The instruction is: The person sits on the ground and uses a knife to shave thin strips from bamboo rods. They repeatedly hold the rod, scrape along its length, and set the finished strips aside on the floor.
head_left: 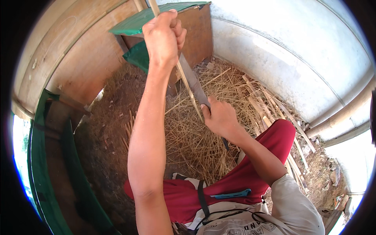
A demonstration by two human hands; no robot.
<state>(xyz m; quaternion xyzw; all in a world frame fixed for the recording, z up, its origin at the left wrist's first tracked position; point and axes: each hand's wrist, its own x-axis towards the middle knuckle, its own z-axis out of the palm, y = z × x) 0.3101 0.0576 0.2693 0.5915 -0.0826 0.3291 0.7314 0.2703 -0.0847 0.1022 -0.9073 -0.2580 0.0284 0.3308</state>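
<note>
One left hand [162, 41] grasping a thin wooden strip [187, 84], which slants above the middle of the ground [109, 125], long knife [195, 83] close along its right side, right hand [221, 117] clenched around the knife's lower end, pale sticks [259, 111] near the ground's right edge

Tan wood-panel wall [84, 53] at left, crossed by a narrow strip; pale whitish sheet wall [274, 49] at upper right, with thin dark seams and a round, bamboo-like pole [337, 111] along its lower right part. At the far end, a brown box-shaped wooden cabinet [200, 35] bears a sloping green cover [133, 22]. A low, dark structure with green sheeting [80, 180] lines the left side. Brown earthen floor [105, 113], partly under a tangle of straw-coloured strips [192, 152]. Bright light shows at both lateral margins.
</note>
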